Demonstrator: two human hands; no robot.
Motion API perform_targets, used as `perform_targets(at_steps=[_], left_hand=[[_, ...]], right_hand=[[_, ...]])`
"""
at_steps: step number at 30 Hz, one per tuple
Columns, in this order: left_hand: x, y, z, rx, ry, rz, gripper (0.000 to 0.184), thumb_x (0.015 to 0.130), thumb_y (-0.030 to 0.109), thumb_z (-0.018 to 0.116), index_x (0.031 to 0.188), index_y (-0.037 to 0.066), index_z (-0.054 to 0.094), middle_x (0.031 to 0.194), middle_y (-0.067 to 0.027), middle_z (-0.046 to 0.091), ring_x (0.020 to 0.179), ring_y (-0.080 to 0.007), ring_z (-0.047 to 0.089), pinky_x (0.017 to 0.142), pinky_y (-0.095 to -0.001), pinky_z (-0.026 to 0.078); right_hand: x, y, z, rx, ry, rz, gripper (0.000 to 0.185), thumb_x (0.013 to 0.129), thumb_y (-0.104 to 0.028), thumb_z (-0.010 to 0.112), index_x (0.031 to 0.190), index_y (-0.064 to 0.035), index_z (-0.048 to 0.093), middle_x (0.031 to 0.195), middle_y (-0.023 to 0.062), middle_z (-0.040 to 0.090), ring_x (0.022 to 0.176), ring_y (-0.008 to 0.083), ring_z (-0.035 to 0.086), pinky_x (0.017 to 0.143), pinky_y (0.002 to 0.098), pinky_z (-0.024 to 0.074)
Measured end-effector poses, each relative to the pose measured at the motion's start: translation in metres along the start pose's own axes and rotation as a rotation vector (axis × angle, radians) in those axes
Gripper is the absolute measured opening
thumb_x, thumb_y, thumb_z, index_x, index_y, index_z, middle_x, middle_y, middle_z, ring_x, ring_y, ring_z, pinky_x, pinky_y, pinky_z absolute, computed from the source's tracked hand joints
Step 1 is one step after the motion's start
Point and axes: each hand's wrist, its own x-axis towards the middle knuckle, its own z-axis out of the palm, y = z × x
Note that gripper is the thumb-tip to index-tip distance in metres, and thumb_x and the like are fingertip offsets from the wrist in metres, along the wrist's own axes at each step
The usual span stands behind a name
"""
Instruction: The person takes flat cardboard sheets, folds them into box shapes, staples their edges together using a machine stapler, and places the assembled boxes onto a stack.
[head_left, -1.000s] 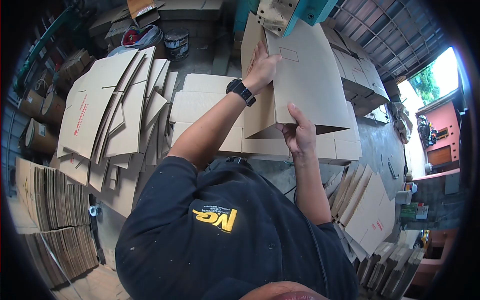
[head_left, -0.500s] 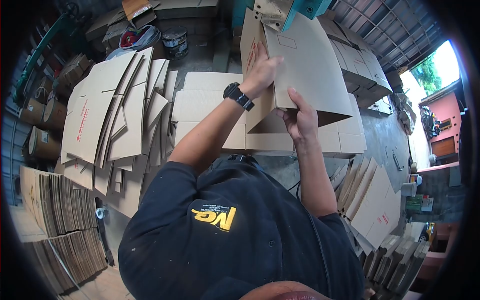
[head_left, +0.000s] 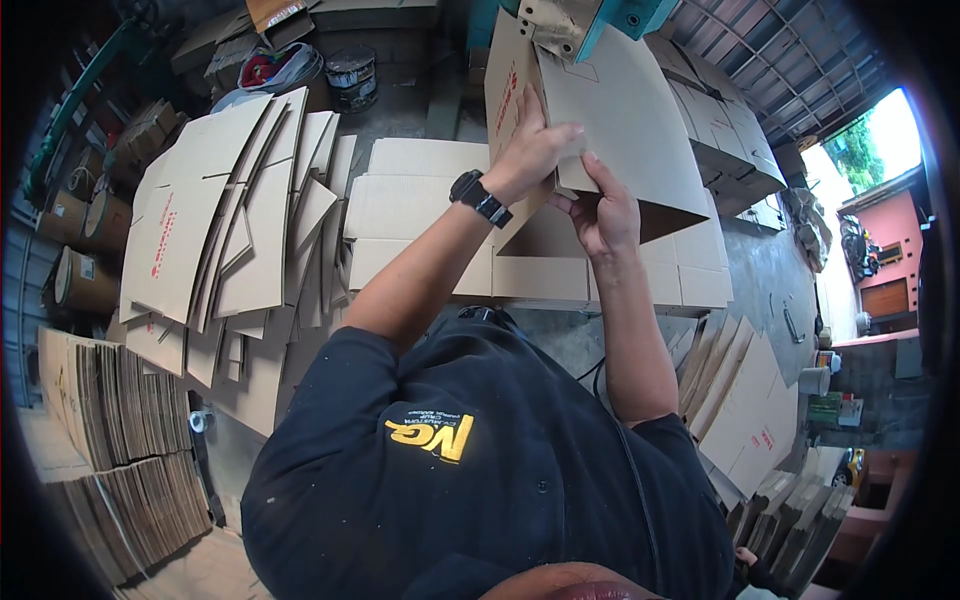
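Observation:
A folded brown cardboard box [head_left: 630,130] with red print on its left panel stands partly opened below the metal head of a teal machine [head_left: 560,25]. My left hand [head_left: 530,150], with a black watch at the wrist, grips the box's corner edge: its fingers lie on the printed panel and the thumb reaches over onto the right panel. Close by, my right hand [head_left: 608,210] pinches the near lower end of that corner, thumb on top and fingers underneath, partly hidden. Flat cardboard sheets [head_left: 420,215] lie beneath the box.
Leaning stacks of flat cartons [head_left: 200,210] stand at the left, with bundled cardboard [head_left: 130,400] below. More cartons [head_left: 745,410] lean at the right. Piled cartons [head_left: 720,130] sit behind the box. A can [head_left: 350,80] stands at the back.
The box has shifted slightly up and to the right, further under the machine head. Both hands have moved with it and keep their hold.

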Motion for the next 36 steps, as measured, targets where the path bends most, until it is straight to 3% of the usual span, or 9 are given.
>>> perform_targets(at_steps=[3, 5, 11, 20, 23, 27, 31, 33, 36], left_hand=[[0.013, 0.002, 0.003, 0.151, 0.111, -0.011, 0.088, 0.089, 0.017, 0.061, 0.154, -0.008, 0.008, 0.148, -0.0222, 0.037, 0.136, -0.0276, 0.040, 0.113, -0.0356, 0.035], [0.025, 0.002, 0.002, 0.288, 0.196, -0.005, 0.087, 0.088, 0.017, 0.061, 0.154, -0.008, 0.009, 0.146, -0.0227, 0.039, 0.136, -0.0277, 0.041, 0.112, -0.0355, 0.035], [0.046, -0.006, -0.003, 0.023, 0.142, 0.005, 0.078, 0.087, 0.016, 0.061, 0.149, -0.009, 0.021, 0.142, -0.0220, 0.042, 0.131, -0.0261, 0.044, 0.108, -0.0352, 0.038], [0.049, -0.008, -0.003, 0.104, 0.164, 0.031, 0.072, 0.087, 0.015, 0.061, 0.146, -0.008, 0.025, 0.139, -0.0208, 0.044, 0.125, -0.0257, 0.048, 0.106, -0.0350, 0.040], [0.037, 0.002, -0.001, -0.006, 0.108, -0.010, 0.069, 0.089, 0.016, 0.061, 0.144, -0.008, 0.028, 0.140, -0.0201, 0.043, 0.127, -0.0260, 0.047, 0.108, -0.0358, 0.039], [0.021, -0.003, -0.007, -0.114, 0.073, 0.017, 0.074, 0.095, 0.028, 0.059, 0.151, -0.006, 0.025, 0.151, -0.0196, 0.036, 0.139, -0.0284, 0.037, 0.116, -0.0365, 0.029], [0.017, -0.008, -0.049, -0.328, 0.099, -0.152, 0.081, 0.099, 0.042, 0.051, 0.155, -0.005, 0.018, 0.162, -0.0212, 0.021, 0.151, -0.0316, 0.020, 0.122, -0.0395, 0.018], [0.039, -0.036, -0.084, 0.003, 0.324, -0.092, 0.076, 0.101, 0.043, 0.046, 0.156, -0.003, 0.021, 0.159, -0.0180, 0.031, 0.146, -0.0308, 0.031, 0.119, -0.0404, 0.024], [0.076, -0.076, -0.114, 0.301, 0.486, -0.029, 0.065, 0.105, 0.043, 0.039, 0.150, -0.004, 0.035, 0.150, -0.0135, 0.047, 0.136, -0.0271, 0.045, 0.114, -0.0387, 0.032]], right_hand=[[0.017, -0.003, -0.002, 0.008, -0.019, 0.012, 0.028, 0.102, -0.019, 0.055, 0.123, -0.0014, 0.057, 0.115, 0.0135, 0.065, 0.104, 0.0281, 0.067, 0.089, 0.0534, 0.0572], [0.028, -0.004, -0.003, 0.084, -0.055, 0.045, 0.036, 0.098, -0.018, 0.062, 0.128, 0.0003, 0.055, 0.119, 0.0143, 0.064, 0.105, 0.0268, 0.067, 0.083, 0.0476, 0.0607], [0.047, -0.007, 0.001, 0.083, -0.071, 0.031, 0.037, 0.099, -0.019, 0.060, 0.130, 0.0006, 0.053, 0.119, 0.0162, 0.064, 0.106, 0.0298, 0.067, 0.085, 0.0510, 0.0597], [0.047, -0.010, 0.003, 0.049, -0.073, 0.051, 0.034, 0.100, -0.019, 0.059, 0.128, -0.0001, 0.054, 0.113, 0.0145, 0.066, 0.105, 0.0278, 0.067, 0.083, 0.0518, 0.0595], [0.042, -0.011, 0.001, 0.076, -0.064, 0.055, 0.034, 0.099, -0.019, 0.060, 0.128, -0.0015, 0.055, 0.113, 0.0122, 0.066, 0.101, 0.0268, 0.068, 0.083, 0.0517, 0.0584], [0.006, -0.026, 0.003, 0.114, -0.063, 0.035, 0.035, 0.097, -0.019, 0.063, 0.128, -0.0026, 0.056, 0.111, 0.0099, 0.067, 0.100, 0.0253, 0.068, 0.083, 0.0499, 0.0578], [-0.062, -0.045, -0.044, 0.149, 0.071, 0.121, 0.036, 0.094, -0.015, 0.065, 0.126, -0.0006, 0.058, 0.115, 0.0116, 0.068, 0.102, 0.0255, 0.068, 0.084, 0.0437, 0.0575], [-0.096, -0.060, -0.089, 0.158, 0.126, 0.110, 0.045, 0.091, -0.013, 0.064, 0.130, 0.0050, 0.053, 0.120, 0.0178, 0.066, 0.104, 0.0315, 0.069, 0.092, 0.0460, 0.0568], [-0.141, -0.094, -0.159, 0.103, 0.170, 0.089, 0.050, 0.086, -0.009, 0.066, 0.130, 0.0089, 0.053, 0.119, 0.0216, 0.066, 0.103, 0.0304, 0.070, 0.090, 0.0418, 0.0576]])
